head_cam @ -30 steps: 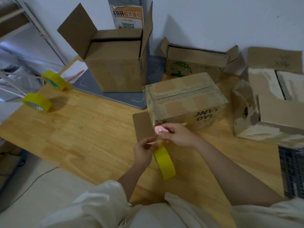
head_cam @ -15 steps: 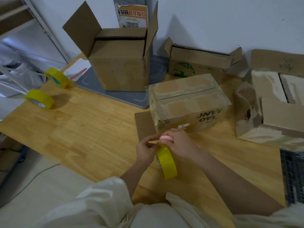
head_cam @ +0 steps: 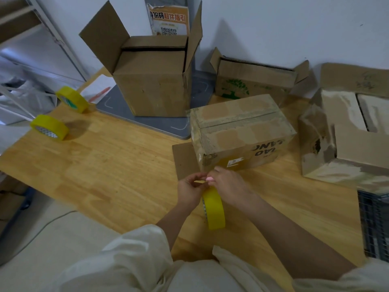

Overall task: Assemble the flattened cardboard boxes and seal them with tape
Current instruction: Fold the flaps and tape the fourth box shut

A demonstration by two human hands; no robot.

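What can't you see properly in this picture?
- Head view: the loose end of the yellow tape roll is hidden behind the left hand and right hand.
- The small pink thing is too blurred to name.
- The dark crate is cut off by the right edge.

The closed box (head_cam: 242, 131) is showing upside-down black letters "AO" and "ANG", while the orange poster (head_cam: 168, 22) is displaying unreadable Chinese characters.
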